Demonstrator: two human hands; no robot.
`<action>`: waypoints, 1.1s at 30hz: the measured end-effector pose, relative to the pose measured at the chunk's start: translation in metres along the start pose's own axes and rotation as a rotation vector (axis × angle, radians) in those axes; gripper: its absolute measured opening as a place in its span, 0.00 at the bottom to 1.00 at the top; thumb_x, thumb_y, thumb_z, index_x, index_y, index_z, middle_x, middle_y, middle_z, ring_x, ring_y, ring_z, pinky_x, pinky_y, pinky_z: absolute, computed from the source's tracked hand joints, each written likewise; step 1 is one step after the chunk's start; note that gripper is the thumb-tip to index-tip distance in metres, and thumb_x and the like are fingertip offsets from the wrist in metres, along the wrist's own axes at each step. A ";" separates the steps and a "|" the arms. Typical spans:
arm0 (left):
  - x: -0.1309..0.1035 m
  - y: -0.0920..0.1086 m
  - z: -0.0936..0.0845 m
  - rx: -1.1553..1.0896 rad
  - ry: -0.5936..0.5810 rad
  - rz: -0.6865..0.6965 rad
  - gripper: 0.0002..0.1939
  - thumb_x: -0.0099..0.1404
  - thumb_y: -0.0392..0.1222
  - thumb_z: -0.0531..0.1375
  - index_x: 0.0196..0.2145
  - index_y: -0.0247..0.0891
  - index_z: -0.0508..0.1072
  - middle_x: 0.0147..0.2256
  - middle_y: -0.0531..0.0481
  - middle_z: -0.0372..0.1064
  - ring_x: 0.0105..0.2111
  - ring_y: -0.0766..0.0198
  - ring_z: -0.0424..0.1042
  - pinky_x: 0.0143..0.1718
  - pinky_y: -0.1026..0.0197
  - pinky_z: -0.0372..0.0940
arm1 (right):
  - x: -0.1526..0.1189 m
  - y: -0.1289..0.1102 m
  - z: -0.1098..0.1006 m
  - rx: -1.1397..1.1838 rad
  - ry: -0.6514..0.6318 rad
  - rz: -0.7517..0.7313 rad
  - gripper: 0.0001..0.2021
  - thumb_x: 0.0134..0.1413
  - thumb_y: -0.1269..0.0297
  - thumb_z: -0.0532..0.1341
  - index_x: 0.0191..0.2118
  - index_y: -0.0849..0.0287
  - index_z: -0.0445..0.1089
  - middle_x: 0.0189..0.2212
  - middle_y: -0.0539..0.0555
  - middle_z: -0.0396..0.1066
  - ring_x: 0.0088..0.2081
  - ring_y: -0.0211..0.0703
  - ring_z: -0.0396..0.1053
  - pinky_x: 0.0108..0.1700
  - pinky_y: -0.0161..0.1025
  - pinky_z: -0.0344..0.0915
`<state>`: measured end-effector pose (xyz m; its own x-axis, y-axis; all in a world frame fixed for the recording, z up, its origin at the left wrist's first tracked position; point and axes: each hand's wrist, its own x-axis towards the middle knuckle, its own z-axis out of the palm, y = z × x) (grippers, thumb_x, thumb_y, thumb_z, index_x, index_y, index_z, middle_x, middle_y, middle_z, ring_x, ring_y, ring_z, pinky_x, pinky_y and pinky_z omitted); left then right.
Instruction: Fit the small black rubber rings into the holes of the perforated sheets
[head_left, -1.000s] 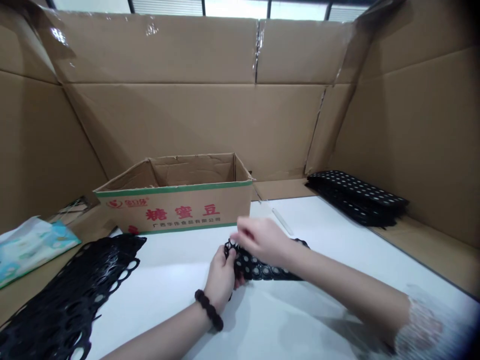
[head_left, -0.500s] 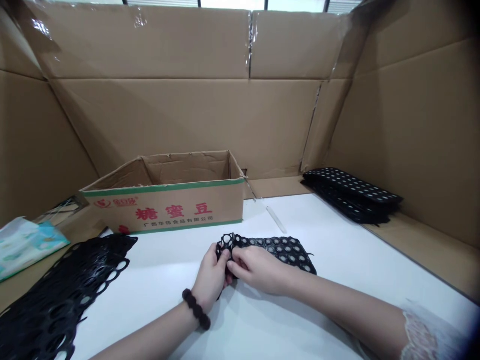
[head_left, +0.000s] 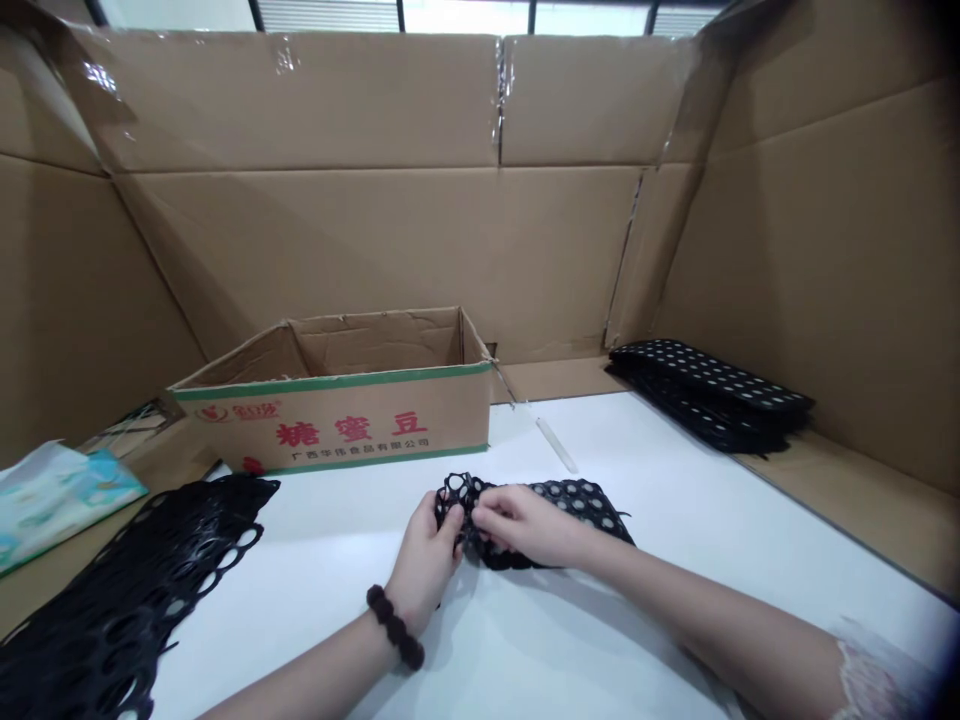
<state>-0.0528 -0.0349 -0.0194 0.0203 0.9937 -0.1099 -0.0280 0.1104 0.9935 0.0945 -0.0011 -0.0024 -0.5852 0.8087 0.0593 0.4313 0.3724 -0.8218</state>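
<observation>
A black perforated sheet (head_left: 583, 497) with rows of round holes lies on the white table in front of me. My left hand (head_left: 429, 545) grips its left end, thumb on top, where the material is bunched up. My right hand (head_left: 529, 525) pinches at the same sheet just right of the left thumb, its fingertips pressed together. Whatever sits between the right fingertips is too small to make out. The right hand covers the sheet's middle.
An open cardboard box (head_left: 390, 425) with green edges stands at the back left. Black holed sheets (head_left: 120, 590) lie at the left, beside a tissue pack (head_left: 64, 500). A stack of black dotted pieces (head_left: 712, 390) rests back right. A thin translucent stick (head_left: 556, 445) lies behind the sheet.
My right hand has shifted slightly right, away from the left thumb, with its fingers still pinched. The left hand keeps its grip. The whole view has tilted slightly.
</observation>
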 end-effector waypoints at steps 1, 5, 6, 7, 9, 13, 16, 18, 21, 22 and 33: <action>0.000 -0.001 0.001 -0.014 0.011 -0.011 0.06 0.58 0.42 0.52 0.30 0.37 0.57 0.18 0.60 0.50 0.14 0.78 0.50 0.13 0.75 0.47 | 0.002 0.000 -0.012 0.001 0.105 0.011 0.15 0.54 0.60 0.47 0.23 0.61 0.61 0.16 0.47 0.58 0.19 0.32 0.56 0.22 0.29 0.53; 0.000 -0.001 0.004 0.015 0.046 -0.045 0.05 0.58 0.40 0.51 0.29 0.36 0.57 0.18 0.60 0.51 0.13 0.77 0.51 0.12 0.74 0.47 | 0.015 -0.023 -0.064 -0.162 0.747 -0.106 0.16 0.55 0.60 0.47 0.23 0.62 0.62 0.16 0.47 0.57 0.21 0.33 0.56 0.25 0.31 0.53; -0.001 -0.001 0.004 0.038 0.053 -0.046 0.06 0.58 0.41 0.51 0.28 0.36 0.57 0.18 0.59 0.52 0.13 0.77 0.52 0.11 0.74 0.47 | 0.023 -0.033 -0.073 -0.226 0.779 -0.181 0.15 0.55 0.60 0.48 0.26 0.62 0.64 0.19 0.48 0.60 0.22 0.34 0.57 0.26 0.31 0.53; -0.001 -0.001 0.005 0.055 0.061 -0.046 0.06 0.58 0.42 0.50 0.28 0.37 0.56 0.18 0.58 0.54 0.12 0.76 0.53 0.10 0.73 0.47 | 0.033 -0.044 -0.079 -0.292 0.774 -0.261 0.14 0.55 0.61 0.48 0.30 0.61 0.66 0.22 0.50 0.63 0.24 0.35 0.59 0.28 0.32 0.54; -0.002 0.001 0.004 0.058 0.073 -0.056 0.06 0.58 0.42 0.50 0.27 0.37 0.56 0.18 0.57 0.56 0.11 0.73 0.56 0.09 0.71 0.49 | 0.062 -0.063 -0.083 -0.457 0.805 -0.376 0.15 0.56 0.62 0.46 0.33 0.60 0.68 0.26 0.52 0.65 0.29 0.36 0.61 0.33 0.33 0.56; -0.002 0.004 -0.002 0.031 0.045 -0.076 0.05 0.57 0.41 0.48 0.29 0.37 0.57 0.15 0.58 0.55 0.10 0.72 0.56 0.08 0.70 0.49 | 0.116 -0.084 -0.076 -0.693 0.748 -0.270 0.14 0.55 0.63 0.50 0.40 0.63 0.67 0.35 0.58 0.65 0.39 0.45 0.60 0.40 0.39 0.55; 0.000 0.001 -0.007 0.046 0.011 -0.065 0.06 0.57 0.42 0.48 0.29 0.36 0.59 0.15 0.58 0.55 0.09 0.71 0.56 0.08 0.69 0.50 | 0.112 -0.084 -0.062 -0.765 0.691 -0.246 0.15 0.54 0.62 0.50 0.45 0.63 0.63 0.40 0.61 0.63 0.44 0.48 0.57 0.44 0.43 0.53; 0.001 -0.001 -0.009 0.023 -0.011 -0.047 0.05 0.56 0.41 0.49 0.29 0.36 0.59 0.16 0.56 0.57 0.11 0.70 0.58 0.11 0.68 0.53 | 0.083 -0.079 -0.048 -0.748 0.662 -0.343 0.14 0.58 0.62 0.45 0.42 0.62 0.63 0.39 0.59 0.63 0.43 0.44 0.58 0.43 0.39 0.53; 0.003 -0.002 -0.008 -0.035 -0.018 -0.006 0.05 0.54 0.39 0.51 0.30 0.35 0.60 0.21 0.54 0.60 0.17 0.69 0.62 0.17 0.66 0.59 | 0.029 -0.063 -0.022 -0.657 0.425 -0.234 0.17 0.58 0.57 0.42 0.33 0.60 0.63 0.26 0.53 0.65 0.27 0.37 0.60 0.29 0.34 0.53; 0.003 -0.001 -0.008 -0.043 -0.009 0.007 0.06 0.53 0.38 0.52 0.31 0.35 0.61 0.22 0.53 0.61 0.19 0.68 0.63 0.19 0.66 0.60 | 0.014 -0.056 -0.014 -0.622 0.340 -0.152 0.18 0.58 0.55 0.42 0.30 0.60 0.62 0.22 0.51 0.64 0.24 0.36 0.59 0.26 0.33 0.51; 0.001 0.000 -0.003 -0.026 0.012 -0.042 0.05 0.54 0.37 0.50 0.31 0.36 0.59 0.22 0.54 0.61 0.19 0.67 0.63 0.19 0.65 0.58 | -0.008 -0.008 0.015 -0.327 -0.003 0.049 0.12 0.53 0.63 0.48 0.24 0.60 0.61 0.21 0.49 0.66 0.22 0.33 0.60 0.23 0.30 0.50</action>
<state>-0.0562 -0.0340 -0.0195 0.0099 0.9883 -0.1519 -0.0534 0.1522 0.9869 0.0857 -0.0175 -0.0045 -0.5602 0.8280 0.0225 0.6561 0.4601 -0.5982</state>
